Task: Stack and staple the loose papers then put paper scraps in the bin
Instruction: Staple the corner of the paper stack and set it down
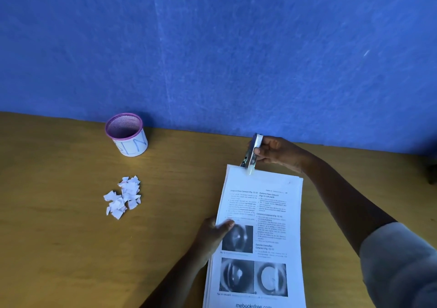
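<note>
Gripping a small metal stapler [251, 153] with curled fingers and thumb, the right hand [276, 153] holds it at the far edge of the paper stack [269, 218], close to the stack's far left corner. The stapler's nose touches that edge; whether its mouth has the sheets between its parts cannot be told from the head view. The stapler stands tilted, its rear end raised toward the blue wall [212, 47].

The left hand [212, 234] holds the paper stack at its left edge, about halfway along. The thumb [227, 224] lies on top of the printed top sheet, beside a dark photograph; the other fingers are hidden under or behind the stack, so how they lie cannot be told. The top sheet carries two columns of text and three greyish pictures. The sheets lie roughly squared, with several edges showing stepped along the right side and far right corner.

The stack rests on a wooden table [59, 248]. To the left of the stack, well apart from it, lies a heap of white paper scraps [124, 196]. Beyond the scraps, farther from the person and near the wall, stands the bin [126, 134], a small round mesh cup with a pink rim and a white paper label with blue letters. It stands upright, to the far left of the stack.

A pale sleeve [399, 265] covers the right upper arm to the right of the stack.
</note>
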Demonstrator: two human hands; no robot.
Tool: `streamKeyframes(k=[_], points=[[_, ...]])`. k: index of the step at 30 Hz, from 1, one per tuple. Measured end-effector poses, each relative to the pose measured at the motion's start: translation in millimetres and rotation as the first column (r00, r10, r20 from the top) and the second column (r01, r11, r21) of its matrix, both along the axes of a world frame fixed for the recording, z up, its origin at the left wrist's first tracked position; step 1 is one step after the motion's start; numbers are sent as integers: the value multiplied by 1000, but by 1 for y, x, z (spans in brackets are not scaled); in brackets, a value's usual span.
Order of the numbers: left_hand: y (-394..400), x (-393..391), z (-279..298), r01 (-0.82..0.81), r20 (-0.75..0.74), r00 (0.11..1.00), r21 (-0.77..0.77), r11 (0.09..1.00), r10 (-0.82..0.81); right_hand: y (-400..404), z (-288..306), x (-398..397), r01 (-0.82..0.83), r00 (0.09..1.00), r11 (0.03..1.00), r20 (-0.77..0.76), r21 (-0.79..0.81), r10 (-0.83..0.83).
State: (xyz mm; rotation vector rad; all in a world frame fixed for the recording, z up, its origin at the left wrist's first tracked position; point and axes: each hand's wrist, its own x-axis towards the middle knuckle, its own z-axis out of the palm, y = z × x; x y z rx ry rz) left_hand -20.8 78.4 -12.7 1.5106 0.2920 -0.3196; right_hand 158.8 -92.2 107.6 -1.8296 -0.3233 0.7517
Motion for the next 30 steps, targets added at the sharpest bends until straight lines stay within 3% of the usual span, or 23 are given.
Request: streamKeyframes(k=[11,18,30], points=[[0,-1,4,1,-25,1000,-22,1000,-1,-13,0,9,-145,987,989,-76,-8,144],[0,-1,6,8,-11,1000,-3,1000,-8,9,-9,-4,-75,995,991,-62,114,82],[2,-1,3,12,16,1000,17,1000,-13,25,-20,-15,-2,1000,993,-29,121,6]])
